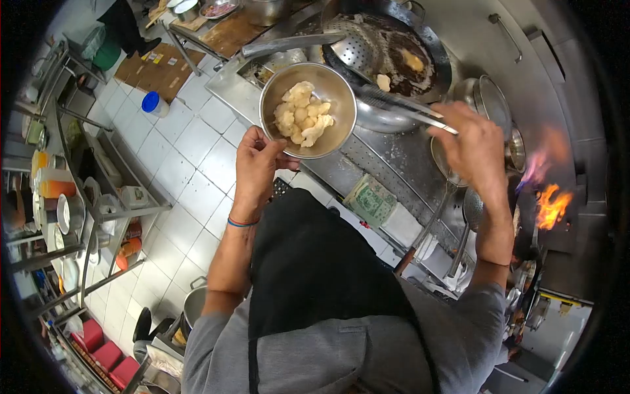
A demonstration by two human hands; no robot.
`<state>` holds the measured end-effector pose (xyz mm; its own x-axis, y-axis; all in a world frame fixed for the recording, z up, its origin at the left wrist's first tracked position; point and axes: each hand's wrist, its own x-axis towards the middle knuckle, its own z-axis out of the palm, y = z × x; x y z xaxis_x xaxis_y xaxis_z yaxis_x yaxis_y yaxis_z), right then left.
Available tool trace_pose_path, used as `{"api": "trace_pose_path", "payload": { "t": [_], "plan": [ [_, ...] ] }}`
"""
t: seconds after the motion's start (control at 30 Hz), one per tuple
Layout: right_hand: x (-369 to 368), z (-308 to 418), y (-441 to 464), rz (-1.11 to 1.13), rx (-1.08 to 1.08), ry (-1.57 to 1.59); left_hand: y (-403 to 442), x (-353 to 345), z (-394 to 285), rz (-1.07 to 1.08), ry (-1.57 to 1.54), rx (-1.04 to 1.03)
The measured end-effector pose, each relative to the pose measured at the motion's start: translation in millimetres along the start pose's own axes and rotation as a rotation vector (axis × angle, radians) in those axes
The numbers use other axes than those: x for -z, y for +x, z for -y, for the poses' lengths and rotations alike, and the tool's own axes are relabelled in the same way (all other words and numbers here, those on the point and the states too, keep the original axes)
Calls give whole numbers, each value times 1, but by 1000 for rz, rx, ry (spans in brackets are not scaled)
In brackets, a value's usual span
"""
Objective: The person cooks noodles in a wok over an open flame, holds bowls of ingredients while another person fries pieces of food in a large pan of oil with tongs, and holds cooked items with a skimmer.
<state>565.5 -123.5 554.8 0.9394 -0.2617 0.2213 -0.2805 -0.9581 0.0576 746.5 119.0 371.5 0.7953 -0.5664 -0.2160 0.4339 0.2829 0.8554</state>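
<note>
A steel bowl (344,125) with pale battered pieces (303,115) in it is gripped at its lower left rim by my left hand (257,164). My right hand (474,146) is closed on metal tongs (410,108), which point left. Near the tongs' tips is a pale piece (383,82), above the near side of a large wok (441,62). Dark oil fills the wok, and another battered piece (413,60) floats in it. A perforated ladle (354,52) rests in the wok's left part, its long handle reaching left over the bowl.
Tall flames (552,207) burn at the right. Strainers (493,98) and pans stand beside the wok. Folded cloths (371,200) lie on the counter's front edge. At the left are a shelf rack (125,213) and a blue-lidded tub (152,104) on the floor. Another person's legs (125,26) show at upper left.
</note>
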Motion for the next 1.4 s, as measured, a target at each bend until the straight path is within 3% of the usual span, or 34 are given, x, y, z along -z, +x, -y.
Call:
{"api": "trace_pose_path", "payload": {
  "t": [0.17,0.27,0.37,0.5,0.6,0.73,0.83,0.93,1.07,1.13,1.2,1.33,1.4],
  "plan": [
    [-11,33,-1,50,320,83,-1,-10,-13,56,56,16],
    [-10,34,-2,80,327,37,-1,-7,-12,69,55,18],
    [-4,20,-5,-39,279,141,2,2,-6,31,25,29],
    [0,-9,3,-167,-31,105,6,17,9,-17,26,42],
    [-18,-49,30,-206,-200,-130,9,21,19,-30,10,74],
    [-78,-117,73,-21,-508,-232,7,17,22,-15,10,86],
    [-107,-147,86,-51,-562,-202,3,14,16,5,5,79],
    [-71,-114,76,-198,-410,-128,-2,15,8,-22,-11,60],
    [-5,-29,40,-12,-14,90,-4,10,1,-28,-9,16],
    [4,9,27,113,36,144,-3,3,-4,-7,12,-1],
    [-21,21,17,-21,139,-13,-5,-6,-11,18,39,-6],
    [-18,17,23,23,45,119,-3,-10,-10,46,53,-29],
    [-12,3,19,-80,-56,162,-1,-8,-5,22,46,-16]
  ]
}}
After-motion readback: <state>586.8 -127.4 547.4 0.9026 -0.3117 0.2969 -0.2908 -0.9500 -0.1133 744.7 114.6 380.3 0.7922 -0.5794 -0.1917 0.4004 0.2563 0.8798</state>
